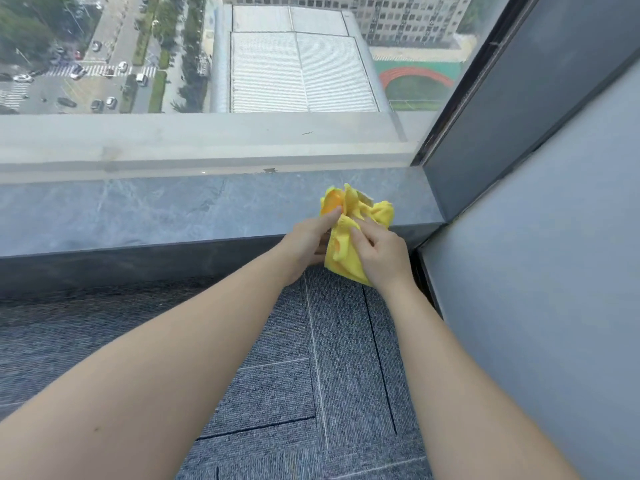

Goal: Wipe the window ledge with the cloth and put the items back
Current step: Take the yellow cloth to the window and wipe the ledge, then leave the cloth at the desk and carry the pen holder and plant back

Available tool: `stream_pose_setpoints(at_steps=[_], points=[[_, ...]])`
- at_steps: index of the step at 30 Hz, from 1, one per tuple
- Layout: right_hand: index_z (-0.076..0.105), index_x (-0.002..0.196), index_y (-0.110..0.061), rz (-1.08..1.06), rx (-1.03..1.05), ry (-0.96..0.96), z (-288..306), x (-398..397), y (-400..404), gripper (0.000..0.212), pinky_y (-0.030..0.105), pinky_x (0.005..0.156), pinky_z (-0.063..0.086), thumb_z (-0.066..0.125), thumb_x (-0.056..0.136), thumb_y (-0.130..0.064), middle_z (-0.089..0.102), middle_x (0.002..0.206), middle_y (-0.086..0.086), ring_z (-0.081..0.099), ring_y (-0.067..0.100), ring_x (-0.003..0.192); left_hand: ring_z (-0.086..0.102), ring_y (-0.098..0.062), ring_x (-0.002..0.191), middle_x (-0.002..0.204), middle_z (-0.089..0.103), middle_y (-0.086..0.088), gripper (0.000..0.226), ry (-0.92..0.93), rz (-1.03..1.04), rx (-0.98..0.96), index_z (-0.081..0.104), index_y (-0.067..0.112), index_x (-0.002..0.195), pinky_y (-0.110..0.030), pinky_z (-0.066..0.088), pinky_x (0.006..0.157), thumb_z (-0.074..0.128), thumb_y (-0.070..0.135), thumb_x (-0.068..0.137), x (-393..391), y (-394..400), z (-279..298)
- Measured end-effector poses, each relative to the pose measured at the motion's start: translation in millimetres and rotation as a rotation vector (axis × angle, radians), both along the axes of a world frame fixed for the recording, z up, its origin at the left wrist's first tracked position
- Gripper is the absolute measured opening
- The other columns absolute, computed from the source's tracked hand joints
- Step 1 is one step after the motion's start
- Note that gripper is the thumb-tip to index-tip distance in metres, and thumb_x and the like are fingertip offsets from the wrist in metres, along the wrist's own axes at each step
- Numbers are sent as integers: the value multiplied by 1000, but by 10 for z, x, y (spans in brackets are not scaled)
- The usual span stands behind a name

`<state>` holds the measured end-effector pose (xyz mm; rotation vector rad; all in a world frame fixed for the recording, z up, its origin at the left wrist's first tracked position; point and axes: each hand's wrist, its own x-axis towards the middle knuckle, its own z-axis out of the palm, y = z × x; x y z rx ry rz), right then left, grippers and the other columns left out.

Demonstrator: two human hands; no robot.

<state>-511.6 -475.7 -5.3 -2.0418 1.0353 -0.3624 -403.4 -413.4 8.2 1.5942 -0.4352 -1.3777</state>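
We hold the cloth (346, 251) between both hands, bunched and yellow, at the front edge of the ledge (156, 216). Left hand (308, 242): fingers curled round the cloth's left side, thumb laid up along a fold with an orange tint. Right hand (379, 252): clenched over the cloth's right side, knuckles up, forefinger pressed into the middle folds. Both hands grasp the cloth; neither is free.

The cloth's upper part sticks up beyond our fingertips, over the ledge top, with a lobe spilling out just right of the right hand. Whether that part touches the stone we cannot tell. Its lower end hangs below the ledge front, between the two wrists, over the carpet (329, 375).

The ledge is grey veined stone, running well off to the left of the left hand. Beyond the hands, the window (207, 64) looks down on streets and roofs. Just right of the right hand the ledge ends at a grey wall (554, 271). A small dark chip (269, 170) shows at the ledge's far edge, beyond the left hand.
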Motion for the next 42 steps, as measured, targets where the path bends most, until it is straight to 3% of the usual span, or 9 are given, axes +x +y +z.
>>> stream_pose_setpoints(at_steps=[4, 10, 13, 15, 20, 27, 32, 35, 42], points=[[51, 131, -20, 29, 21, -83, 321, 200, 150, 45, 19, 103, 25, 55, 88, -12, 36, 150, 5, 36, 19, 138, 68, -9, 63, 57, 72, 8, 19, 273, 143, -128, 59, 16, 83, -17, 56, 55, 44, 21, 93, 161, -42, 258], [35, 141, -22, -233, 345, -381, 1257, 297, 254, 79, 30, 108, 35, 69, 70, -31, 28, 153, 2, 41, 16, 130, 59, -17, 78, 94, 62, -6, 28, 197, 272, -94, 50, 4, 121, -32, 50, 68, 39, 8, 95, 359, 176, 1310], [28, 143, -17, -401, 494, -286, 1899, 297, 262, 68, 26, 98, 35, 60, 85, -34, 31, 150, 1, 40, 11, 121, 60, -18, 82, 102, 61, -7, 30, 214, 305, -93, 47, 4, 124, -32, 50, 67, 40, 10, 95, 448, 403, 2025], [35, 139, -13, -367, 802, -186, 2343, 356, 315, 63, 36, 97, 40, 48, 88, -47, 48, 134, 7, 49, 22, 117, 60, -18, 82, 95, 62, -6, 25, 246, 330, -106, 49, 7, 118, -32, 50, 68, 39, 11, 96, 506, 593, 2559], [62, 101, -12, -83, 1359, -166, 3570, 703, 795, 48, 23, 47, 54, 35, 92, -50, 74, 74, 4, 71, 18, 60, 62, -20, 86, 94, 63, -6, 15, 280, 460, -154, 56, 13, 96, -34, 51, 73, 40, 15, 94, 717, 1263, 3846], [56, 113, -7, 198, 1177, -119, 5189, 1382, 1738, 28, 39, 73, 52, 48, 92, -23, 67, 100, 9, 64, 26, 89, 61, -27, 87, 94, 64, -11, 13, -5, 861, -48, 61, 6, 98, -40, 53, 83, 55, 6, 87, 1043, 2634, 5306], [59, 87, -15, 412, 852, -159, 5943, 1890, 3012, 6, 34, 69, 52, 54, 89, -13, 62, 87, 5, 60, 22, 80, 56, -23, 97, 98, 60, -8, 9, -260, 1125, 39, 59, 15, 92, -43, 48, 97, 54, 8, 88, 1135, 3936, 6022], [60, 90, -12, 525, 834, -182, 6278, 2045, 3988, 5, 39, 80, 52, 56, 89, -11, 62, 83, 3, 59, 23, 81, 56, -22, 97, 101, 59, -6, 24, -378, 1271, 20, 57, 7, 113, -39, 48, 95, 53, 9, 89, 1059, 4905, 6393], [59, 74, -17, 913, 860, -114, 7007, 1994, 6188, 13, 40, 82, 50, 58, 86, -10, 61, 78, 3, 58, 21, 77, 57, -23, 92, 80, 57, 7, 8, -480, 1596, 49, 54, 19, 90, -34, 47, 84, 51, 12, 90, 414, 7074, 7121]])
